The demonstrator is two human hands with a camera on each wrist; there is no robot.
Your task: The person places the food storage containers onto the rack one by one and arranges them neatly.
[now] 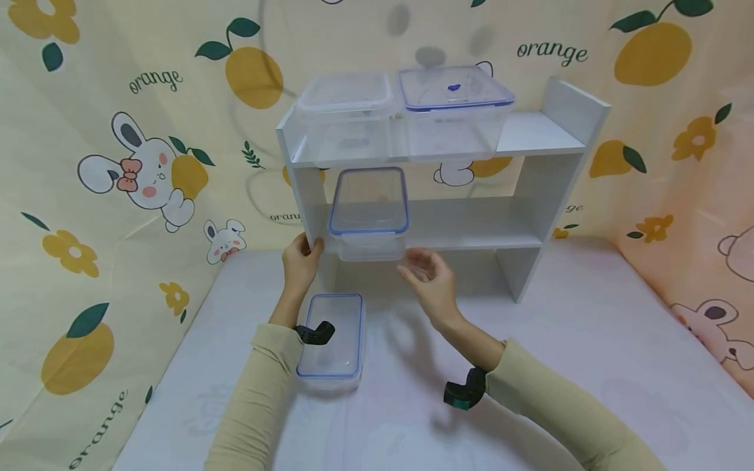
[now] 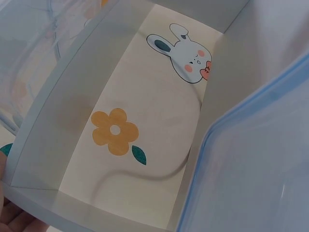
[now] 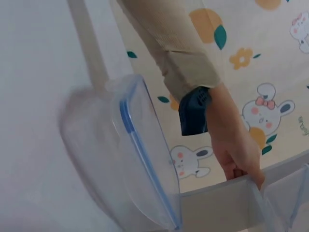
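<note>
My left hand (image 1: 300, 265) grips the front edge of the left side panel of a white two-tier shelf (image 1: 530, 180), thumb and fingers around the panel. Its fingertips show at the lower left corner of the left wrist view. On the middle board, at the left, sits a clear lidded food container (image 1: 370, 216) with a blue rim, its front end jutting past the board's edge. My right hand (image 1: 432, 281) is by that container's lower right corner, fingers loosely curved and holding nothing. Beneath, a second blue-rimmed food container (image 1: 347, 356) lies on the table beside my left wrist.
Two more clear containers stand on the top board: one with a whitish lid (image 1: 344, 95) at left, one with a blue-rimmed lid (image 1: 456, 91) beside it. A white cloth (image 1: 589, 366) covers the table. Patterned fabric (image 1: 153, 275) hangs behind and at the sides.
</note>
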